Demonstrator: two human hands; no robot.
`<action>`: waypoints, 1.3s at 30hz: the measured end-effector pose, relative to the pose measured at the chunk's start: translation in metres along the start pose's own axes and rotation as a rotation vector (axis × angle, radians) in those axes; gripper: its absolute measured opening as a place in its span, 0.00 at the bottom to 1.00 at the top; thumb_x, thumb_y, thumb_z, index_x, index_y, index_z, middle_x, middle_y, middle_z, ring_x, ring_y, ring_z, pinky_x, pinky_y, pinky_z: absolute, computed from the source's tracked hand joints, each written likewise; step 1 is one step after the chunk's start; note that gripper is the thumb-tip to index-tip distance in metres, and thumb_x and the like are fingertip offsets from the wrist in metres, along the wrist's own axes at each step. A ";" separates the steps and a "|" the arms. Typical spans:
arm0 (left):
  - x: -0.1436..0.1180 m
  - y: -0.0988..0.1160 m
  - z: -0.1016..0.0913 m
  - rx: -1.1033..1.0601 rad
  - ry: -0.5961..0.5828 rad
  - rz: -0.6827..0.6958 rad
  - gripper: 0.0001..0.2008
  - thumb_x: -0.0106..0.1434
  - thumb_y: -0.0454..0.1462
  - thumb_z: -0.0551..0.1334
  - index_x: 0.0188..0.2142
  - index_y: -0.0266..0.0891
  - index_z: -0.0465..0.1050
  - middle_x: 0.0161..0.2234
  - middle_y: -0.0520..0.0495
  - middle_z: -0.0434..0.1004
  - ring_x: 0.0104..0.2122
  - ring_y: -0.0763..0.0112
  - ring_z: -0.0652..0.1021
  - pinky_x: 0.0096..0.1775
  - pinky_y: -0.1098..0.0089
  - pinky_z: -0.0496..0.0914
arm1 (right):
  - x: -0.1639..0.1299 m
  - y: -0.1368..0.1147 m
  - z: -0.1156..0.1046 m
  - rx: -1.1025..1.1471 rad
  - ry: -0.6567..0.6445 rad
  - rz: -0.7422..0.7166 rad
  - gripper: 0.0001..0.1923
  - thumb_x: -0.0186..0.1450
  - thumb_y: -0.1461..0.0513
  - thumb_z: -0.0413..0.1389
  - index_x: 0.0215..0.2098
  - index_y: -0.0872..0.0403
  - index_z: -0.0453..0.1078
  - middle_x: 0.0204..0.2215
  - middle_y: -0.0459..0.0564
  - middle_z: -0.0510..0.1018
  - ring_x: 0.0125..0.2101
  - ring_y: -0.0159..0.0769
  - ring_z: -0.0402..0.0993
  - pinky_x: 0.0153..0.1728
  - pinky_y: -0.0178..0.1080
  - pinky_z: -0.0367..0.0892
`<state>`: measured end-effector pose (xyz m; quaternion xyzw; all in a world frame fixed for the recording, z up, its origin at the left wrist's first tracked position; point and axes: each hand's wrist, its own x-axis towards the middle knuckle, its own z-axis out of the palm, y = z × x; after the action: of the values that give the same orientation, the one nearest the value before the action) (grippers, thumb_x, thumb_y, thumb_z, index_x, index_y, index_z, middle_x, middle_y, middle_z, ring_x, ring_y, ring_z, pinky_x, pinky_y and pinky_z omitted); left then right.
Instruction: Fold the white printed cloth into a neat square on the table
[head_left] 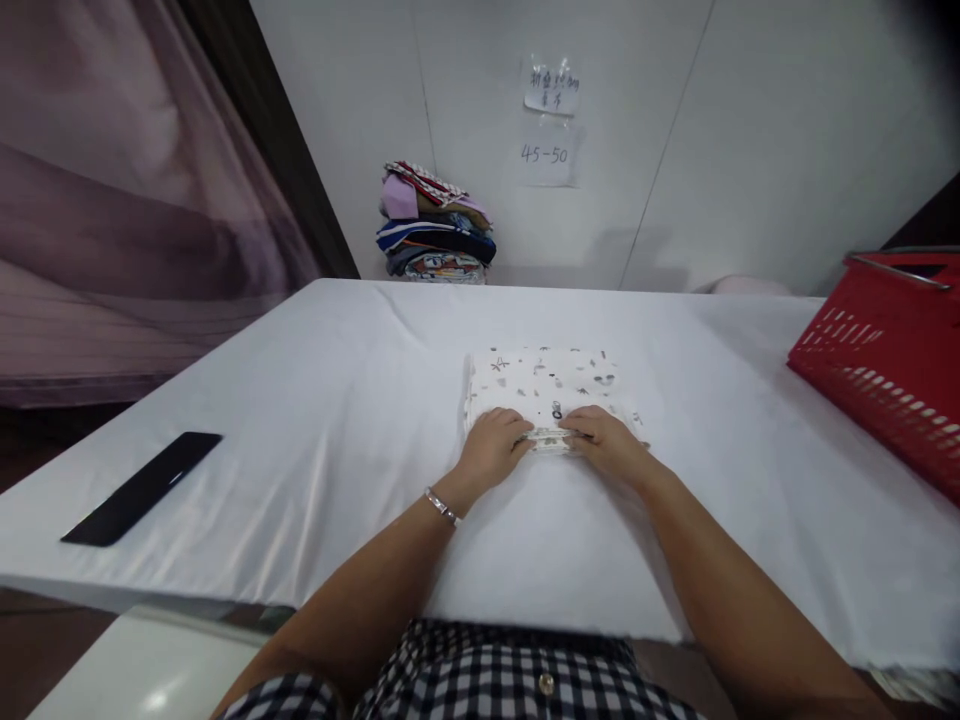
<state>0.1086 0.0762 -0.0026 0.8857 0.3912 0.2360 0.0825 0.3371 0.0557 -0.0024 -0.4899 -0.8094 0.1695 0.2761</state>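
A folded white cloth printed with small grey and black motifs [547,385] lies as a neat rectangle at the middle of the white-covered counter [315,420]. The left hand [495,445] and right hand [604,440] both press curled fingers on its near edge, pinching the stacked layers there.

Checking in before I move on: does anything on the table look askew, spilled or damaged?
Nothing stands out. The folded printed cloth lies flat under both hands, the black strip sits near the left edge, and the red basket is upright at right.
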 end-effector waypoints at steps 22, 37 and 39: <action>0.004 0.004 0.002 0.088 0.005 -0.061 0.10 0.68 0.37 0.50 0.38 0.40 0.69 0.35 0.48 0.73 0.37 0.67 0.70 0.39 0.65 0.63 | 0.001 -0.008 0.000 0.031 0.078 0.048 0.11 0.67 0.60 0.46 0.41 0.48 0.70 0.39 0.49 0.76 0.42 0.39 0.69 0.43 0.43 0.66; 0.000 0.005 0.007 0.066 0.046 0.033 0.13 0.60 0.26 0.52 0.39 0.41 0.69 0.45 0.47 0.71 0.43 0.64 0.70 0.43 0.63 0.65 | -0.002 -0.005 -0.004 -0.035 0.052 -0.121 0.13 0.62 0.68 0.49 0.39 0.48 0.71 0.45 0.50 0.73 0.47 0.39 0.67 0.44 0.44 0.68; -0.001 0.004 0.007 0.052 0.042 0.042 0.12 0.61 0.28 0.53 0.41 0.42 0.69 0.45 0.47 0.71 0.43 0.64 0.70 0.44 0.62 0.65 | -0.002 -0.007 -0.005 -0.040 0.033 -0.116 0.12 0.62 0.67 0.50 0.40 0.48 0.72 0.45 0.50 0.73 0.47 0.40 0.67 0.44 0.45 0.68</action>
<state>0.1143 0.0730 -0.0073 0.8904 0.3801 0.2462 0.0461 0.3359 0.0507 0.0054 -0.4503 -0.8349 0.1290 0.2889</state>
